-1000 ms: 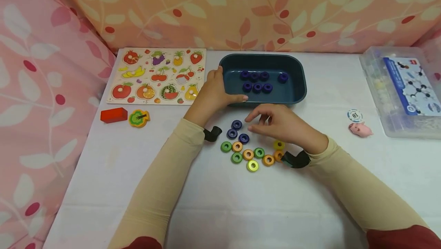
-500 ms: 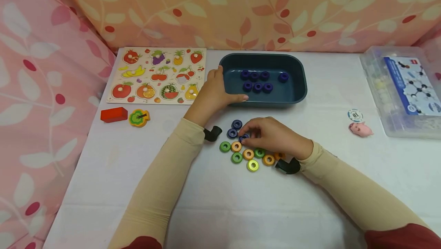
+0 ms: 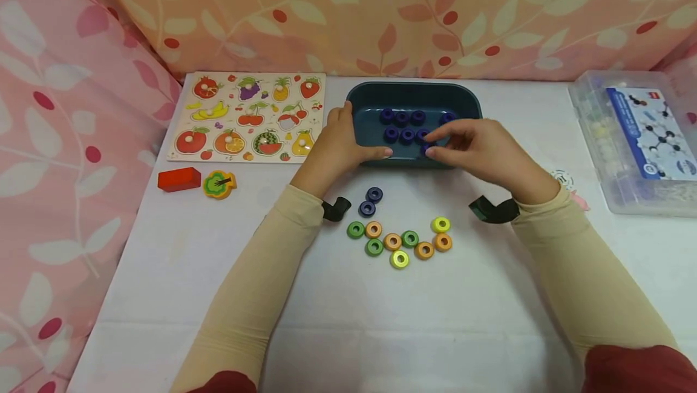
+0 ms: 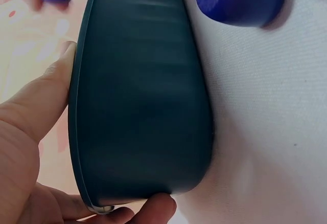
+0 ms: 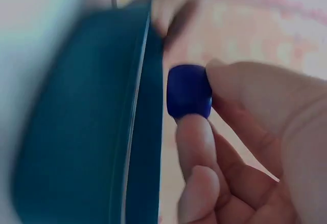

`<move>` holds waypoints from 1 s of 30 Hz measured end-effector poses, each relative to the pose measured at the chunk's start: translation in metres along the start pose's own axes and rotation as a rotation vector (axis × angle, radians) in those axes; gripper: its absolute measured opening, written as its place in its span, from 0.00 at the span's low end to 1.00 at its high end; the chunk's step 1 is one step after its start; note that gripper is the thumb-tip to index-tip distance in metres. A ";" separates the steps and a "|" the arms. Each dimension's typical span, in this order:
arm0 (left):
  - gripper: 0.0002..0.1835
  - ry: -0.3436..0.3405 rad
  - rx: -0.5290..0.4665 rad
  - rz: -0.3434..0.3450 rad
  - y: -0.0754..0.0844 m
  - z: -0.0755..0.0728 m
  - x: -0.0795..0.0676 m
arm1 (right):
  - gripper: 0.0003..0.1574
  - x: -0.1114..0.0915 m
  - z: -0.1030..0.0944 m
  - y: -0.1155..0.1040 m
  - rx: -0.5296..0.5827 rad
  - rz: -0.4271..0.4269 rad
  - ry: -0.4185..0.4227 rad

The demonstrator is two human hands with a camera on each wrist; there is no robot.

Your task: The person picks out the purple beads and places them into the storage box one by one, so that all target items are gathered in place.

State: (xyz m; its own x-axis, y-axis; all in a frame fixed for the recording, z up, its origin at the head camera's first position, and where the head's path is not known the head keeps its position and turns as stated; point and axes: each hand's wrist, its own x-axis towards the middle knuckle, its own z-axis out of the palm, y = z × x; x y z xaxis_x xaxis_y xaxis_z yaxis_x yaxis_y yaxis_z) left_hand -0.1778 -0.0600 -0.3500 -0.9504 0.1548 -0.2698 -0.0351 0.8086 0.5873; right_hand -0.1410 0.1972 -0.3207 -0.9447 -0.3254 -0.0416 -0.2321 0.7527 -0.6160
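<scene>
My left hand (image 3: 339, 142) grips the left end of a dark teal plastic bin (image 3: 425, 97), thumb along its near rim and fingers round the end. Over the bin's near side, my right hand (image 3: 484, 151) pinches a dark blue ring bead (image 5: 188, 91) between thumb and fingertips. Several blue beads (image 3: 402, 116) lie inside the bin, mostly in two rows. Just in front of the bin, two blue beads (image 3: 374, 194) sit on the cloth. Nearer me are loose green beads (image 3: 374, 247), orange beads (image 3: 392, 242) and yellow beads (image 3: 399, 260).
A fruit puzzle board (image 3: 247, 118) lies left of the bin, with a red block (image 3: 179, 179) and a tree-shaped piece (image 3: 219, 185) before it. At the right stands a clear plastic case (image 3: 604, 193). A round chip (image 3: 562, 178) and a pink pig (image 3: 580, 201) are partly behind my right wrist.
My right hand reached down to the blue beads on the cloth, picked one up and carried it up and right over the bin. My left hand has stayed on the bin.
</scene>
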 end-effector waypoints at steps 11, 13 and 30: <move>0.71 -0.014 -0.008 -0.010 0.000 0.001 0.000 | 0.23 0.057 0.004 0.042 -0.108 0.105 0.132; 0.71 -0.013 -0.008 -0.009 0.000 0.001 0.000 | 0.22 0.061 0.006 0.043 -0.126 0.100 0.133; 0.71 -0.014 0.007 -0.016 0.002 -0.002 0.000 | 0.19 0.013 0.014 0.001 0.088 0.083 0.046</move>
State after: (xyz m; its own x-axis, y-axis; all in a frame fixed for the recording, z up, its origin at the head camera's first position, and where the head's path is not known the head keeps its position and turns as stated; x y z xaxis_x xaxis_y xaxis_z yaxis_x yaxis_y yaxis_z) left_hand -0.1779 -0.0591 -0.3473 -0.9452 0.1497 -0.2900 -0.0480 0.8151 0.5773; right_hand -0.1501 0.1854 -0.3331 -0.9698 -0.2360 -0.0609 -0.1331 0.7221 -0.6788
